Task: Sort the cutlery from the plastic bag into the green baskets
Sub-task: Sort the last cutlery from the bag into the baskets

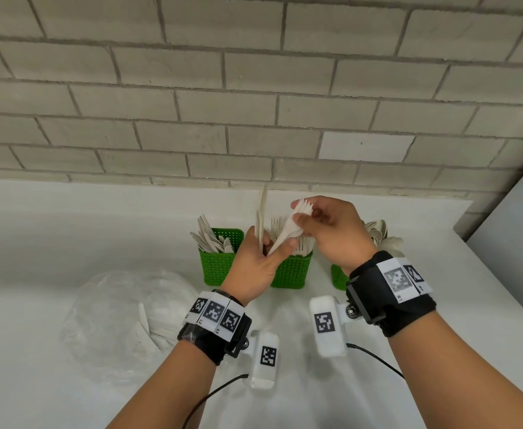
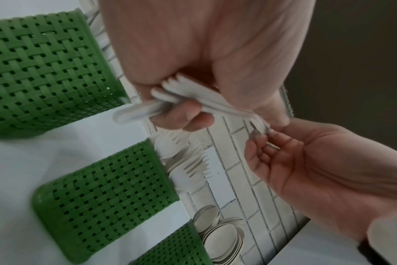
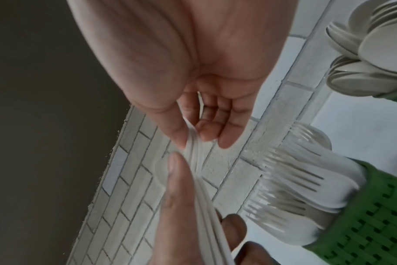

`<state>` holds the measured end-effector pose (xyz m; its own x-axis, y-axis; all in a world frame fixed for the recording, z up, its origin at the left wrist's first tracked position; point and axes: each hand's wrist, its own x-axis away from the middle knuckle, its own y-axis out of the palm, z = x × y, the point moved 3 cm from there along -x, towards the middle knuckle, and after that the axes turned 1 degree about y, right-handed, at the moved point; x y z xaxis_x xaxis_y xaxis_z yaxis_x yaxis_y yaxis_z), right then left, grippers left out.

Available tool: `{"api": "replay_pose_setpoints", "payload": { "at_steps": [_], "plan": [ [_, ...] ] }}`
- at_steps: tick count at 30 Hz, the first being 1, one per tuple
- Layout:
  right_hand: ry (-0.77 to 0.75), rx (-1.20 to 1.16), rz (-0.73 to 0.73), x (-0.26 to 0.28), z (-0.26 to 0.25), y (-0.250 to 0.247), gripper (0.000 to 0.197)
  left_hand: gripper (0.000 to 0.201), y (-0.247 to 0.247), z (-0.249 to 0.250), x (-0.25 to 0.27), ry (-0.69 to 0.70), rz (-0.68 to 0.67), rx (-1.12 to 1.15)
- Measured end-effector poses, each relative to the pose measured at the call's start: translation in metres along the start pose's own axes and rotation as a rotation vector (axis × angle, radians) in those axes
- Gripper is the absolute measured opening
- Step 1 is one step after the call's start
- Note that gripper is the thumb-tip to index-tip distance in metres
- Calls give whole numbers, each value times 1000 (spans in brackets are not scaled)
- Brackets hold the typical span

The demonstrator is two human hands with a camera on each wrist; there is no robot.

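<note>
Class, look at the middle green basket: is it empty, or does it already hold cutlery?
It already holds cutlery. In the middle green basket, white forks stand upright with their tines above the rim.

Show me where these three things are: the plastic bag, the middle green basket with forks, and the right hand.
plastic bag [image 1: 111,308], head view, its crumpled top.
middle green basket [image 1: 292,272], head view, front wall.
right hand [image 1: 334,233], head view, back of the hand.

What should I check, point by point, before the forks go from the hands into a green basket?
1. Right hand pinches the forks at the tine end: ok.
2. Left hand lets the forks go: not ok, it grips the handles and upright knives.
3. Middle basket holds forks: ok.
4. Left basket holds knives: ok.
5. Right basket holds spoons: ok.
6. Plastic bag emptied: not ok.
</note>
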<state>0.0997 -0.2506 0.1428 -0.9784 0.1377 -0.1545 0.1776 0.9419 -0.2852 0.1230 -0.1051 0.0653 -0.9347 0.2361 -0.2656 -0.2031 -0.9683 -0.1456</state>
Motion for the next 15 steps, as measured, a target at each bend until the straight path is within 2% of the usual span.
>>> {"api": "replay_pose_setpoints", "payload": {
  "at_steps": [2, 4, 6, 10, 12, 15],
  "plan": [
    [18, 7, 21, 2, 3, -1, 18, 60, -3, -1, 4, -5, 28, 27],
    [55, -24, 35, 5, 9, 1, 18, 34, 0, 4, 10, 10, -8, 59],
    [91, -59, 34, 9, 16, 3, 15, 21, 4, 6, 18, 36, -63, 35],
    [152, -172, -53, 18, 27, 10, 11, 27, 8, -2, 33, -72, -80, 130],
    [190, -270, -87, 21, 32, 12, 19, 32, 9, -6, 38, -140, -55, 198],
    [188, -224, -54, 22, 35, 13, 23, 32, 11, -7, 42, -182, -29, 253]
  ]
}}
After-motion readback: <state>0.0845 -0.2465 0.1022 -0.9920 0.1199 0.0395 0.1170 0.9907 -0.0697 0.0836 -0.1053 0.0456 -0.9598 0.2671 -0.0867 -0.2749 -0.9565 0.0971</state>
